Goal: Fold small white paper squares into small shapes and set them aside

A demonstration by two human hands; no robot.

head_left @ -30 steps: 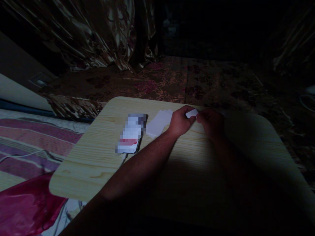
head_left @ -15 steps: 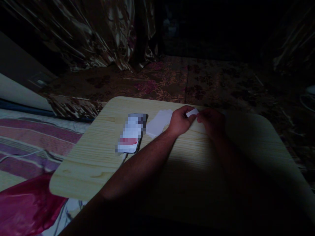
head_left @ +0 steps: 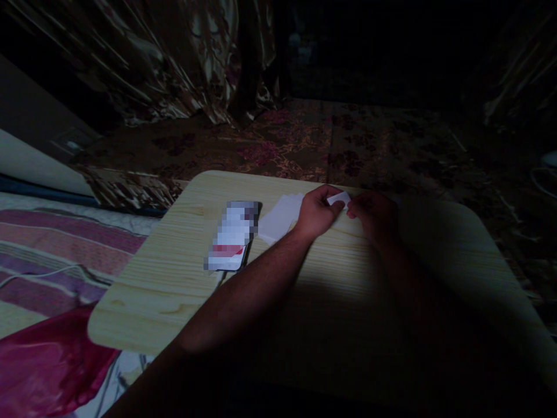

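Observation:
A small piece of white paper (head_left: 339, 200) is held between my two hands near the far edge of the wooden table (head_left: 161, 302). My left hand (head_left: 319, 212) is closed on its left side, with the thumb on top. At its right corner, the fingertips of my right hand (head_left: 373, 213) pinch the same paper; most of this hand lies in shadow. Several white sheets (head_left: 281, 217) lie overlapping on the table just left of my left hand.
Left of the sheets lies a phone (head_left: 232, 235) with a lit, blurred screen and a white cable (head_left: 220, 280). A striped bedspread (head_left: 56, 244) and a shiny magenta cloth or bag (head_left: 47, 366) are at the left. Patterned fabric (head_left: 261, 139) lies beyond the table.
The paper has tilted slightly between my fingers, and both hands have shifted only a little. The phone and loose sheets stay where they were.

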